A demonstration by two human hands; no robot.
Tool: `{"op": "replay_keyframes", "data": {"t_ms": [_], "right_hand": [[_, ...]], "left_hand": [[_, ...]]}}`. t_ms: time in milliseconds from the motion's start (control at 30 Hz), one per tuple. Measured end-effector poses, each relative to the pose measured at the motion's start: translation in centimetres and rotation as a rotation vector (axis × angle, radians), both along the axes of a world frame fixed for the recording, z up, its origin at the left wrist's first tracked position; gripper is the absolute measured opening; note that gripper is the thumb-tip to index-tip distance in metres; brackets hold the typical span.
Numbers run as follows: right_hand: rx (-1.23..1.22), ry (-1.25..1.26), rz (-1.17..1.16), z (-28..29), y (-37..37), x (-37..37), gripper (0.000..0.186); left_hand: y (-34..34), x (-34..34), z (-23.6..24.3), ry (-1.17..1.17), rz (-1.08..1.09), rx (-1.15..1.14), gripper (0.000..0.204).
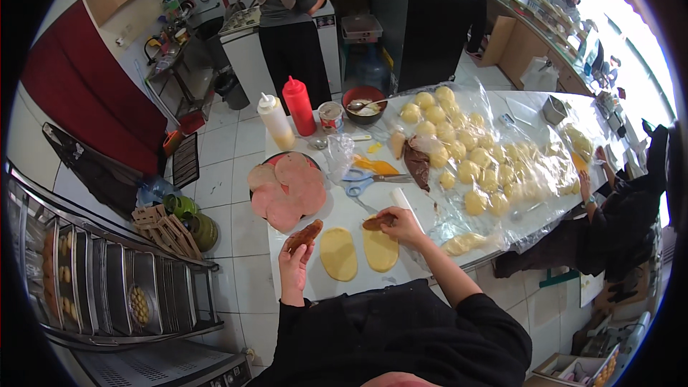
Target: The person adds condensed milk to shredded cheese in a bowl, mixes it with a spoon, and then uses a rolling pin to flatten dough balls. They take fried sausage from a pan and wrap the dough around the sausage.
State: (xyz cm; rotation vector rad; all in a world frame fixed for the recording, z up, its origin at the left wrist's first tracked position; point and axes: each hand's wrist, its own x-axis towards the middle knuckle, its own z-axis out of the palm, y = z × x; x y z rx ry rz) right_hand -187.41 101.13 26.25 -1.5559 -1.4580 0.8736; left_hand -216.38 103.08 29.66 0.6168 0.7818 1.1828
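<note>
Two flat ovals of yellow dough lie side by side on the white table, a left oval point(338, 256) and a right oval point(380, 252). My left hand point(293, 265) is closed around a reddish-brown oblong piece of food point(307, 235), raised beside the left oval; its kind is unclear. At the far end of the right oval, my right hand point(403, 225) pinches a smaller brown piece point(373, 223) over the dough. Beyond my left hand, round pink meat slices point(290, 185) cover a dark plate. Blue-handled scissors point(362, 184) rest past the ovals.
Many dough balls point(469, 172) sit under clear plastic on the right. Behind the meat stand a white-topped squeeze bottle point(276, 123), a red one point(299, 107), a can point(332, 117) and a bowl point(364, 105). A brown-filled piping bag point(417, 163) lies mid-table. Another person point(609, 208) works at right.
</note>
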Motion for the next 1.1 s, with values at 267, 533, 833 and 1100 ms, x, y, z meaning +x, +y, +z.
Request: {"op": "replay_keyframes", "data": {"t_ms": [267, 533, 833, 1100], "right_hand": [[0.055, -0.128, 0.000, 0.9, -0.1, -0.8, 0.026], [0.073, -0.341, 0.078, 0.8, 0.7, -1.3, 0.029], [0.110, -0.385, 0.077, 0.8, 0.4, -1.4, 0.030], [0.092, -0.441, 0.071, 1.7, 0.6, -1.6, 0.040]], "left_hand": [[2.1, 0.1, -0.1, -0.027, 0.008, -0.016, 0.032], [3.1, 0.3, -1.2, -0.029, -0.027, -0.053, 0.034], [3.5, 0.6, -0.8, -0.026, -0.068, -0.069, 0.036], [3.2, 0.3, -0.9, 0.012, -0.023, -0.054, 0.039]]}}
